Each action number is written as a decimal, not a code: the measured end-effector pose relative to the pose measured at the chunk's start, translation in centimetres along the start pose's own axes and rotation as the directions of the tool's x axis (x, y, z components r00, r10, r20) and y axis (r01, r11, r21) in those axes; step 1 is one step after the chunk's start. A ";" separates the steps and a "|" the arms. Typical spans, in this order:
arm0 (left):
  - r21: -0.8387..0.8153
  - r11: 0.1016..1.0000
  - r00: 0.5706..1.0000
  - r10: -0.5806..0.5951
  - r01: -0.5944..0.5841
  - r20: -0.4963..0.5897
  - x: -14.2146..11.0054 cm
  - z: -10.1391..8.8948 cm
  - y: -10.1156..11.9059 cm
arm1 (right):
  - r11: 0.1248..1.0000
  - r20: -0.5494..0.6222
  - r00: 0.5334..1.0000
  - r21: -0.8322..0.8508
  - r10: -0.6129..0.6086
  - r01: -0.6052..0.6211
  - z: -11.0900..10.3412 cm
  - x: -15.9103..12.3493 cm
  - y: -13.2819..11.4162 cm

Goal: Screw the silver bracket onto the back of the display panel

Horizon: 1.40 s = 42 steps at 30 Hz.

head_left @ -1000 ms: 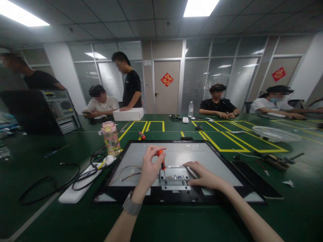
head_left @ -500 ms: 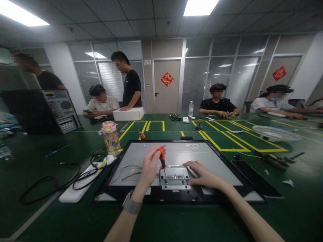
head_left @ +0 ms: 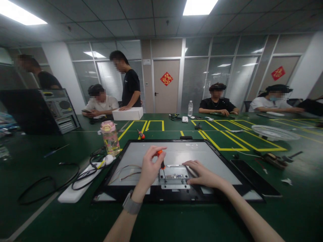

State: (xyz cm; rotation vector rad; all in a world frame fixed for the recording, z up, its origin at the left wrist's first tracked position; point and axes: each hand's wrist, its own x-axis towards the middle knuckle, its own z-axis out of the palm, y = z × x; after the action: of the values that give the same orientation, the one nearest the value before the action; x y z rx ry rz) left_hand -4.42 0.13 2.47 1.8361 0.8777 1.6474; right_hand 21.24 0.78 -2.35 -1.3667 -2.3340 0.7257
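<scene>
I have the left hand [head_left: 150, 168] pinching an orange-and-black screwdriver [head_left: 163, 165] nearly upright, pointing squarely down into a silver metal bracket [head_left: 175, 186] on a grey, black-framed panel [head_left: 214, 161]; my right hand [head_left: 205, 175], fingers spread, seemingly steadies the bracket's right edge.

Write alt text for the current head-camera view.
A person's left hand holds an orange-and-black screwdriver pointing down at a silver metal bracket on a black-framed grey panel; the right hand rests at the bracket's right side. Other people are across the green table.
</scene>
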 end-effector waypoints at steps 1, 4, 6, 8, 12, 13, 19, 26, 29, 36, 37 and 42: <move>0.026 1.000 1.000 0.010 -0.009 -0.022 0.0 0.0 0.0 | 1.000 -0.002 1.000 0.000 -0.003 0.003 0.0 0.0 0.0; 0.040 0.999 0.999 0.019 -0.018 -0.027 0.1 -0.1 0.0 | 1.000 0.002 1.000 0.000 -0.001 0.001 -0.1 0.0 -0.1; 0.003 1.000 1.000 0.018 -0.018 0.012 0.1 -0.2 0.1 | 1.000 0.004 1.000 0.000 0.001 -0.001 -0.1 0.0 -0.1; -0.029 0.999 0.999 0.014 -0.013 0.041 0.1 -0.2 0.1 | 1.000 0.003 1.000 0.003 0.002 -0.002 -0.1 0.1 -0.1; 0.024 0.999 1.000 0.024 -0.023 -0.014 0.1 -0.1 -0.1 | 1.000 0.003 1.000 0.002 -0.003 0.003 0.0 0.1 0.1; 0.039 0.999 0.999 0.025 -0.024 -0.029 0.1 -0.1 -0.1 | 1.000 0.003 1.000 0.000 -0.005 0.005 0.0 0.1 0.1; -0.093 0.994 0.994 -0.051 0.060 0.096 0.1 -0.3 0.7 | 1.000 0.005 1.000 -0.001 0.001 -0.001 -0.1 0.0 -0.2; -0.098 0.993 0.992 -0.061 0.072 0.109 -0.2 0.3 -0.1 | 1.000 0.013 1.000 0.004 0.016 -0.016 -0.2 0.0 -0.3; -0.048 0.999 0.998 0.014 -0.011 0.066 -0.1 0.1 0.0 | 1.000 0.015 1.000 0.009 0.013 -0.013 -0.2 0.0 -0.3; -0.143 0.986 0.985 -0.063 0.086 0.158 -0.2 0.1 0.0 | 1.000 0.012 1.000 0.008 0.009 -0.009 -0.2 0.0 -0.3; -0.121 0.990 0.988 -0.057 0.075 0.142 -0.2 0.2 -0.2 | 1.000 0.011 1.000 0.006 0.006 -0.006 -0.2 0.0 -0.3; 0.033 0.999 1.000 0.017 -0.017 -0.002 -0.1 0.2 -0.3 | 1.000 0.014 1.000 0.003 0.003 -0.003 -0.3 -0.1 -0.4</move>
State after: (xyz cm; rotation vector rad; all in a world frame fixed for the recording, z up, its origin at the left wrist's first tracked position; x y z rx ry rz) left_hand -4.32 0.27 2.12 1.8687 0.8976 1.6545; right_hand 21.13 0.59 -1.90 -1.3680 -2.3407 0.7418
